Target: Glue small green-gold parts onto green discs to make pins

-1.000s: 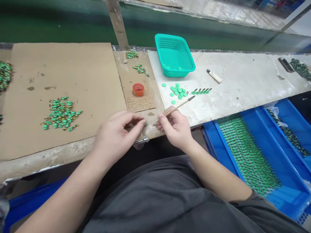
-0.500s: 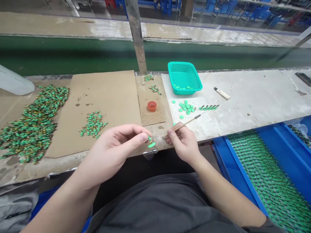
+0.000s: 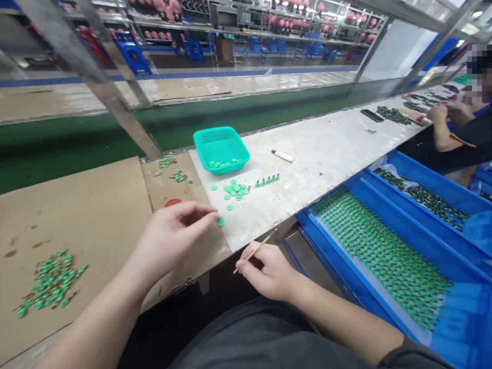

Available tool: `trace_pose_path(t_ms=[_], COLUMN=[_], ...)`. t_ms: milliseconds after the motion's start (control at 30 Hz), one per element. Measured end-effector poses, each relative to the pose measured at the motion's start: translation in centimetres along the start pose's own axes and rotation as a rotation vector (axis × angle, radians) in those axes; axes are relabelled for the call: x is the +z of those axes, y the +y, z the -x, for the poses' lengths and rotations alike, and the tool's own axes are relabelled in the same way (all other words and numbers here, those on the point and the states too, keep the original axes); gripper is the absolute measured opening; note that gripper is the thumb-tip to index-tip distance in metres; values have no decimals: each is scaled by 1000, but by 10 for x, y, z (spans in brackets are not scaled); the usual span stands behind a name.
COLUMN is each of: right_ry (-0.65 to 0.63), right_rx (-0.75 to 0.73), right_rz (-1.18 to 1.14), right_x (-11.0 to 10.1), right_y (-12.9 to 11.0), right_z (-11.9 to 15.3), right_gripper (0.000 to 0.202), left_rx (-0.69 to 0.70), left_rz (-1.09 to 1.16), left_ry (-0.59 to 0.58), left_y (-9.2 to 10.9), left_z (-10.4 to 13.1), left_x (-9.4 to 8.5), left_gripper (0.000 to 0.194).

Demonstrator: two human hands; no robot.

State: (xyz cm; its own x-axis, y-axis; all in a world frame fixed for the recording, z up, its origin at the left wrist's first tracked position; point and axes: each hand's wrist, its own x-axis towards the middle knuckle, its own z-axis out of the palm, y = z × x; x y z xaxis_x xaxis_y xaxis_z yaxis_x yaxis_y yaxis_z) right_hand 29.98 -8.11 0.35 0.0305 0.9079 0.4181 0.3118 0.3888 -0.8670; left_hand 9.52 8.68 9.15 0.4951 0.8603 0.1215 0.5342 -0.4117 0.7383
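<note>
My left hand [image 3: 180,233] pinches a small piece with a green disc [image 3: 220,221] at its fingertips, over the near edge of the white sheet. A thin wooden brush [image 3: 253,252] is held in my right hand [image 3: 269,266], its tip pointing up and right, just off the table's front edge. Loose green discs [image 3: 235,190] lie on the white surface beyond my left hand. To their right stands a short row of discs with small upright parts [image 3: 268,180]. An orange-red cup [image 3: 172,202] shows partly behind my left hand.
A teal basket [image 3: 222,148] holds some discs. Small green-and-gold pieces [image 3: 54,282] lie on cardboard [image 3: 96,205]. A white tube [image 3: 283,156] lies farther back. Blue trays [image 3: 369,230] filled with pieces stand at the right. Another person's hands [image 3: 442,115] work at the far right.
The view has swung to the right, bringing another person in. My left hand, with its piece, has moved toward the loose discs; my right hand with the brush is now off the table's front edge.
</note>
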Motion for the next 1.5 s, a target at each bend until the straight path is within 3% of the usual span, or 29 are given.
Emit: trace_pose_path(t_ms=[167, 300, 433, 600, 700, 833, 1067, 1200, 1300, 1367, 1433, 1467, 1500], right_ry=[58, 129, 162, 158, 146, 169, 219, 243, 235, 192, 116, 71, 20], right_rx=[91, 92, 119, 140, 151, 139, 171, 208, 272, 331, 393, 421, 445], right_rz=[10, -17, -17, -10, -11, -41, -113, -137, -206, -279, -329, -346, -366], right_x=[-24, -35, -44, -48, -46, -46, -60, -69, -74, -76, -75, -74, -72], right_y=[0, 1, 7, 12, 13, 14, 10, 6, 0, -6, -15, -19, -23], right_z=[14, 22, 29, 31, 30, 31, 41, 43, 42, 40, 38, 37, 36], right_gripper=[32, 30, 31, 35, 34, 34, 26, 21, 20, 22, 25, 27, 30], left_rx=[40, 96, 111, 174, 264, 371, 375, 331, 272, 205, 104, 43, -28], left_rz=[-85, -172, -203, -199, -200, -247, -315, -273, -179, -92, 32, 110, 195], left_ry=[-15, 37, 66, 58, 43, 99, 114, 99, 62, -62, -296, -404, -441], left_y=[22, 23, 14, 13, 26, 52, 74, 83, 89, 91, 89, 87, 84], left_z=[-85, -120, -126, -111, -108, -124, -145, -142, -128, -102, -65, -43, -21], left_x=[67, 97, 103, 100, 109, 135, 167, 161, 133, 106, 83, 76, 72], left_gripper=[45, 34, 32, 32, 31, 28, 19, 18, 29, 43, 59, 68, 72])
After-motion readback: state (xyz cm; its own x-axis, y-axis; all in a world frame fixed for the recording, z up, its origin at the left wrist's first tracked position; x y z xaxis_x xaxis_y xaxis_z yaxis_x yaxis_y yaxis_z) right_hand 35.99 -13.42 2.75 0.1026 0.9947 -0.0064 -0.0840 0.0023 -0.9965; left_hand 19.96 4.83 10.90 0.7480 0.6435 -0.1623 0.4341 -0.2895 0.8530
